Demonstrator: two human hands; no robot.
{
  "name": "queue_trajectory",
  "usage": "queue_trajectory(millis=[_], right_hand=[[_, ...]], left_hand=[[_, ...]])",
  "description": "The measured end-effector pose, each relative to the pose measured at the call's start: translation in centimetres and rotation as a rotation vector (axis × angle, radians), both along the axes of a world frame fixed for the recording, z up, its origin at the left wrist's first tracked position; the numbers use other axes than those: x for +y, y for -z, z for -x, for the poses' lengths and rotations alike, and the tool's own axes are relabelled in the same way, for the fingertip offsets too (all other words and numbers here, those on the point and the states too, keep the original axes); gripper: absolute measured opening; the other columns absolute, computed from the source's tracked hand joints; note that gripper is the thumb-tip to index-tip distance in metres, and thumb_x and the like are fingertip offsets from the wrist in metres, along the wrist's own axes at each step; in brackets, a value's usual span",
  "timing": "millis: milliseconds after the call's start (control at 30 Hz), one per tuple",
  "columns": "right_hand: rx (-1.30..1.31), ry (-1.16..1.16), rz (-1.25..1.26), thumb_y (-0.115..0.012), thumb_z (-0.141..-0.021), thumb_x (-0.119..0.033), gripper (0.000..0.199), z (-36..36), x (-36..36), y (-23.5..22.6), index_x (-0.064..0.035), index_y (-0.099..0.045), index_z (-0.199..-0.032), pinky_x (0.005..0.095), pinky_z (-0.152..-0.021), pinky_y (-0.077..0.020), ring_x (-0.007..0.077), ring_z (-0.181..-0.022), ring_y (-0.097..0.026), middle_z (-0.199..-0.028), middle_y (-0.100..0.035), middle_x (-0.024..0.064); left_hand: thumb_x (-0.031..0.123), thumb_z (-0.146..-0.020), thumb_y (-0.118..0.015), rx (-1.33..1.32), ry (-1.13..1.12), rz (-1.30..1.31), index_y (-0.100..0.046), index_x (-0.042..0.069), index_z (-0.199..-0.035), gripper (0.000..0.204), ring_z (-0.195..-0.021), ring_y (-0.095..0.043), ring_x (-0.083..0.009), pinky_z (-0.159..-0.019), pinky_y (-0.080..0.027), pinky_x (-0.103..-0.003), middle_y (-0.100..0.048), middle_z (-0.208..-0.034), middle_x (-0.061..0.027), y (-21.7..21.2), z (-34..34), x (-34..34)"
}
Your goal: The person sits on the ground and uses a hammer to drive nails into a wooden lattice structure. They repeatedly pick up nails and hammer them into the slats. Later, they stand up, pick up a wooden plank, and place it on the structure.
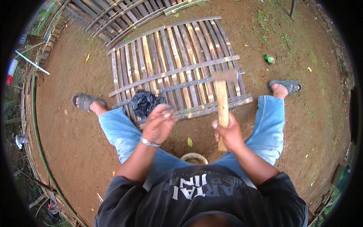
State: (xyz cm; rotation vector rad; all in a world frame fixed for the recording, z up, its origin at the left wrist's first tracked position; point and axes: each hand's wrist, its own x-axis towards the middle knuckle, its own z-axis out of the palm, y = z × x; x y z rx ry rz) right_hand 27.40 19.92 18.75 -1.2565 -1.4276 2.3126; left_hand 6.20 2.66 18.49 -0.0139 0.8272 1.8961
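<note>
The right hand (pixel 229 133) grips a hammer (pixel 222 109) by its wooden handle, the blurred head raised over a slatted panel (pixel 174 72) on the bare soil (pixel 72 143). The left hand (pixel 158 123), blurred, is curled near the panel's close edge, just beside a crumpled black plastic bag (pixel 145 103); whether it pinches anything is unclear. A striped bracelet (pixel 150 142) circles that wrist. The person's legs, in blue jeans (pixel 119 132), spread wide, a round bowl (pixel 194 154) between them. Another slatted panel (pixel 126 15) lies beyond.
</note>
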Motion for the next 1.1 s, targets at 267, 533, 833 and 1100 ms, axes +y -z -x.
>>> queue_trajectory(millis=[267, 533, 833, 1100], right_hand=[[0.271, 0.049, -0.001, -0.068, -0.088, 0.004, 0.051, 3.2, -1.6, -5.7, -0.0011, -0.042, -0.131, 0.0237, -0.049, -0.0486, 0.0096, -0.061, -0.058, -0.091, -0.064, 0.0062], [0.180, 0.000, -0.075, -0.066, -0.088, 0.004, 0.053, 0.4, -2.0, -5.0, 0.0006, -0.041, -0.134, 0.0240, -0.051, -0.0475, 0.0087, -0.061, -0.058, -0.085, -0.064, 0.0049], [-0.064, -0.094, 0.040, -0.071, -0.087, 0.003, 0.057, -3.8, -0.8, -2.2, -0.0020, -0.042, -0.136, 0.0226, -0.051, -0.0469, 0.0081, -0.063, -0.058, -0.086, -0.065, 0.0052], [-0.235, -0.037, -0.097, -0.071, -0.085, 0.006, 0.056, -2.8, 9.7, 2.1, -0.0029, -0.046, -0.133, 0.0224, -0.048, -0.0475, 0.0077, -0.059, -0.055, -0.088, -0.060, 0.0027]], left_hand=[[0.004, -0.094, -0.054, -0.247, 0.036, -0.264, -0.061, 0.005, -0.107, 0.015, -0.089, -0.066, -0.0188, -0.087, -0.053, -0.038, -0.069, -0.098, -0.0081, -2.0, -6.7, 3.2], [-0.001, -0.091, -0.065, 0.201, 0.262, 0.095, -0.064, 0.002, -0.103, 0.012, -0.089, -0.068, -0.0136, -0.082, -0.055, -0.030, -0.071, -0.097, -0.0072, -2.3, -8.7, 2.8], [0.001, -0.091, -0.070, 0.483, 0.722, 0.265, -0.064, -0.002, -0.103, 0.014, -0.094, -0.069, -0.0132, -0.080, -0.053, -0.025, -0.071, -0.102, -0.0087, 1.8, -9.6, 3.9], [0.016, -0.094, -0.065, 1.051, 0.492, 0.512, -0.076, 0.010, -0.097, 0.013, -0.077, -0.071, -0.0153, -0.074, -0.055, -0.032, -0.075, -0.089, -0.0079, 12.1, -4.1, 12.8]])
